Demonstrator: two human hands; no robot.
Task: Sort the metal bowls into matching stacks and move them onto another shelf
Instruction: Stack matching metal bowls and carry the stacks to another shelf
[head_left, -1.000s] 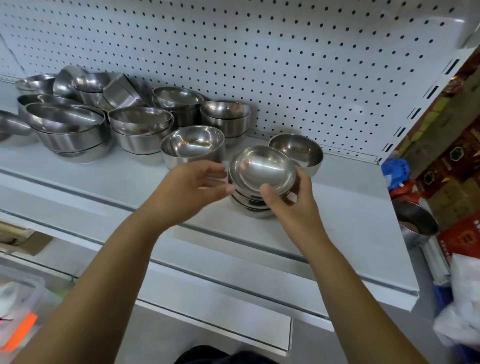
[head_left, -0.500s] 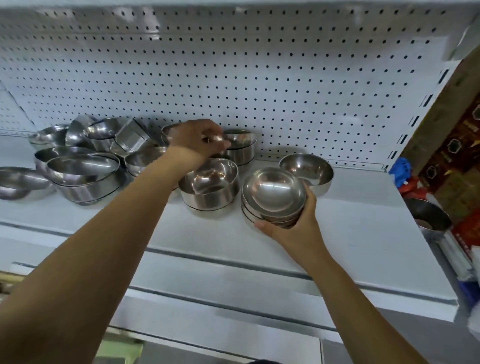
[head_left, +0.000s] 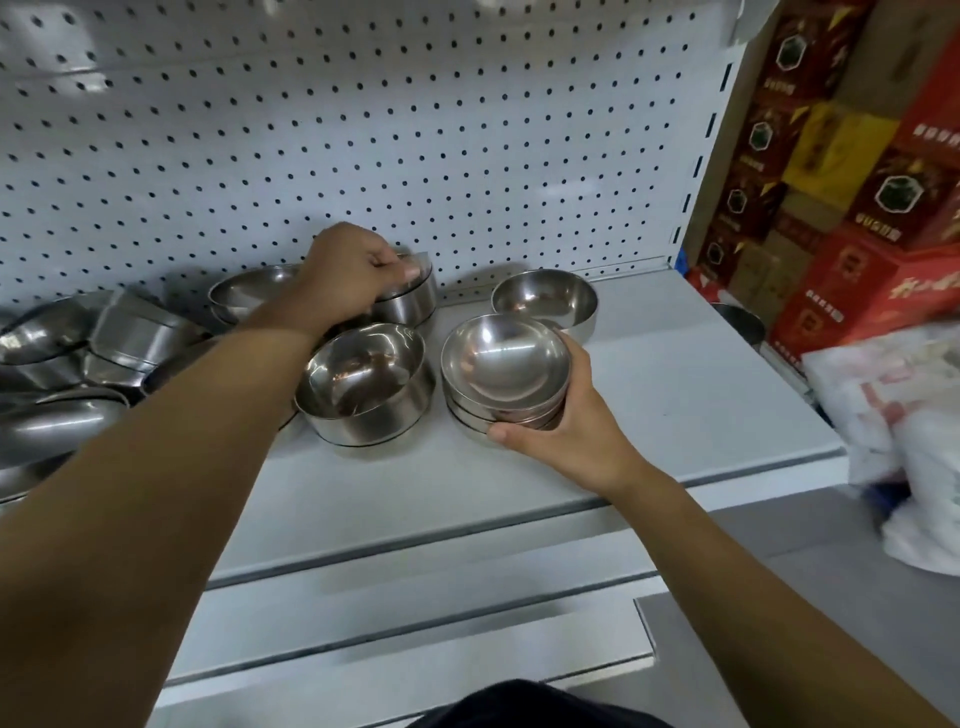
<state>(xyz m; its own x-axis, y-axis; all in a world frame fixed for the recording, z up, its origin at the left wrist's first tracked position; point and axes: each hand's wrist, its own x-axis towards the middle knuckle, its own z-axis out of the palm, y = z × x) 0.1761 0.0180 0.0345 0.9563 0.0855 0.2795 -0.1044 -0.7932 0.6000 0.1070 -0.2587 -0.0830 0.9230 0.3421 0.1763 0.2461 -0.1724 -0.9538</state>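
Several steel bowls stand on the white shelf (head_left: 675, 374). My right hand (head_left: 566, 426) grips a short stack of shallow bowls (head_left: 501, 371) from its right side, thumb under the front rim. Behind that stack sits a single round bowl (head_left: 545, 301). My left hand (head_left: 348, 278) reaches to the back and grips the rim of a straight-sided bowl stack (head_left: 413, 304) by the pegboard. A deeper straight-sided bowl (head_left: 363, 384) stands just left of the shallow stack, below my left wrist.
More bowls lie jumbled at the left (head_left: 104, 353), some tipped on their sides. The pegboard wall (head_left: 363, 130) closes the back. Red and yellow boxes (head_left: 857, 182) and white plastic bags (head_left: 904, 447) crowd the right. A lower shelf (head_left: 415, 639) runs below.
My left hand has left the shallow stack and reached back to the straight-sided stack by the pegboard. My right hand has kept its hold on the shallow stack. The camera has shifted rightwards.
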